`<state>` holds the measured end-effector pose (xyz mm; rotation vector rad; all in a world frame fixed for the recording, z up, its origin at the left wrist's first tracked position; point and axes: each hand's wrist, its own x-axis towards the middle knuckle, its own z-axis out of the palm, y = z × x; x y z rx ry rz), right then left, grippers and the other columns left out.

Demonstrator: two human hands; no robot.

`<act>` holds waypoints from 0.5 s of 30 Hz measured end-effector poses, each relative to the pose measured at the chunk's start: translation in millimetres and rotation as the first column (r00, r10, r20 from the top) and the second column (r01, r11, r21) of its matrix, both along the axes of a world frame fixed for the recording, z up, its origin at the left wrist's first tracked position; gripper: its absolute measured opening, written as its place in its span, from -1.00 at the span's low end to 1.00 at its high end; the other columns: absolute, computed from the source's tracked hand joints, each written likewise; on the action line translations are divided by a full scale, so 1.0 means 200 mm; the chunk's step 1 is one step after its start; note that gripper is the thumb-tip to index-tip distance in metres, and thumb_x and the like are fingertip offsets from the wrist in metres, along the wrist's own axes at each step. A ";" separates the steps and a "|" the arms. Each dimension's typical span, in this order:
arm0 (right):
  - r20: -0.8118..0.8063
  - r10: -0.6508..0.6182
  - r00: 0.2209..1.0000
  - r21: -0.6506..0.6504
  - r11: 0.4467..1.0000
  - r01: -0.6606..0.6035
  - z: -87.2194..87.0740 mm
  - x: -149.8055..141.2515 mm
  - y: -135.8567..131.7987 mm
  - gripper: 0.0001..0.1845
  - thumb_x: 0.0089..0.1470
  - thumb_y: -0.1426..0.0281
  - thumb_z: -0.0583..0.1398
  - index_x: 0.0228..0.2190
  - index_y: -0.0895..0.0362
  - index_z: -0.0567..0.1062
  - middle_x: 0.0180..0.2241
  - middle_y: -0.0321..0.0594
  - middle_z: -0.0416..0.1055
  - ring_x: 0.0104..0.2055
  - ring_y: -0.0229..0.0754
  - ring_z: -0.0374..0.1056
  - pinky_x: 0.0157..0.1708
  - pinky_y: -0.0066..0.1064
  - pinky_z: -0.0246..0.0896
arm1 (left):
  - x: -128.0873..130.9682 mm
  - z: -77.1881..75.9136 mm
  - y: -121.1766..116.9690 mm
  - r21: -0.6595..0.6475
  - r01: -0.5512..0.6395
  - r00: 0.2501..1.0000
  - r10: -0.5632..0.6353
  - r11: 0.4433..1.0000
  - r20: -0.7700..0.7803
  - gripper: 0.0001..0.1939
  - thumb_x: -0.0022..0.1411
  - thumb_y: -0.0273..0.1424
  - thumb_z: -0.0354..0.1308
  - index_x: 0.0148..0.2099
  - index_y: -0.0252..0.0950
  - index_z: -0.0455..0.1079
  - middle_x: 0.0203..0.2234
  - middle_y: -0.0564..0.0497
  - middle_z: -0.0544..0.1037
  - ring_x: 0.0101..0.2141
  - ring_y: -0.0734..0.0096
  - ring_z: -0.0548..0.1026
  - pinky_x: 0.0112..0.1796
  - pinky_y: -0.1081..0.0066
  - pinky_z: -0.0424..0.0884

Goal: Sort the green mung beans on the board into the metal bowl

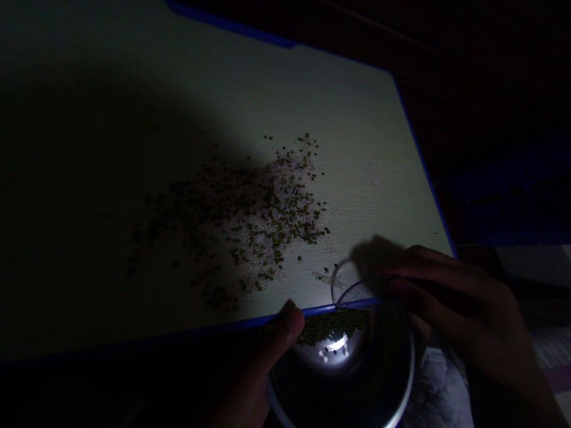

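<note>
A scatter of small green beans mixed with pale grains (263,220) lies on a light table (250,101) with a blue edge. Below the table's near edge, my left hand (276,351) grips the rim of a clear glass bowl (397,380), thumb on top. Green beans (334,324) are heaped inside the bowl against the edge. My right hand (450,303) reaches over the bowl's far rim, fingers together and extended toward the table edge. What the fingertips hold, if anything, is lost in shadow.
The left half of the table is in deep shadow. The table's right edge (423,172) runs diagonally, with dark floor beyond. A pale patterned cloth (548,351) shows at the lower right.
</note>
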<state>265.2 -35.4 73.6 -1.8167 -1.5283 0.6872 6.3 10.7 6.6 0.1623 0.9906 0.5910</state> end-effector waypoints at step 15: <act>0.046 -0.223 0.974 0.034 0.975 0.221 0.03 -0.08 0.09 -0.88 0.30 0.29 0.40 -0.14 -0.14 0.76 -0.15 -0.34 0.71 -0.22 -0.21 0.61 -0.30 -0.43 0.47 | -0.05 -0.08 -0.04 -0.017 0.030 0.999 -0.029 0.999 0.021 -0.33 0.47 -0.16 0.29 0.54 -0.08 0.34 0.30 -0.07 0.63 0.52 -0.08 0.23 0.54 -0.14 -0.05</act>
